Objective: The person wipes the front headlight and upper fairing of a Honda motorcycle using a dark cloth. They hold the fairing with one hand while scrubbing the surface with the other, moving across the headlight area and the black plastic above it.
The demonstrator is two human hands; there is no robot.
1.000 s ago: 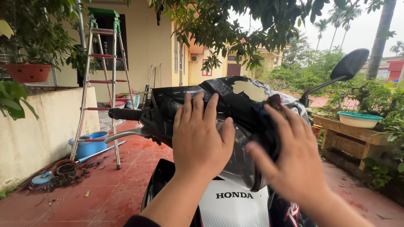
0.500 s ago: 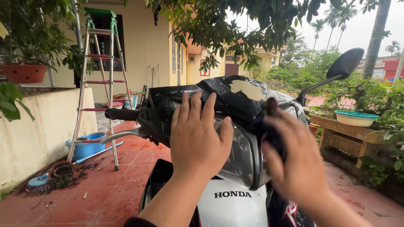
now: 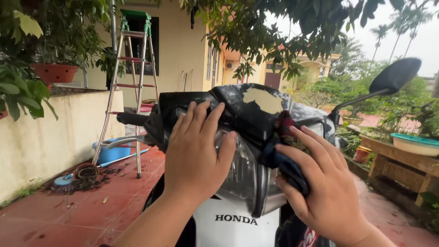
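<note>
While the left hand (image 3: 194, 153) stays spread flat on the glossy black plastic headlight cowl of the motorbike (image 3: 242, 110), the right hand (image 3: 322, 183) has come back down and inward over the last second: a second ago it was blurred and up by the cowl's right edge, now it sits lower, at the right flank of the clear headlight lens (image 3: 240, 169). The dark blue and maroon cloth rag (image 3: 286, 158) has travelled with it, so I read this as a wiping stroke running down the right side of the headlight housing, with the left hand bracing the front end. The view has also swung a little to the right; the bike itself looks unmoved.

Fingers:
- Left: fully extended, slightly splayed, palm down on the cowl top and upper lens. Holds nothing, just presses.
- Right: half curled, pinning the rag against the cowl's right side. Fingertips (image 3: 297, 132) point up toward the pale patch where the cowl's black finish is gone (image 3: 261, 99). Thumb is hidden, so I cannot tell how tight the grip is.

Rag is bunched between palm and bodywork, just right of the lens, below the black round mirror on its stalk (image 3: 394, 75).
</note>
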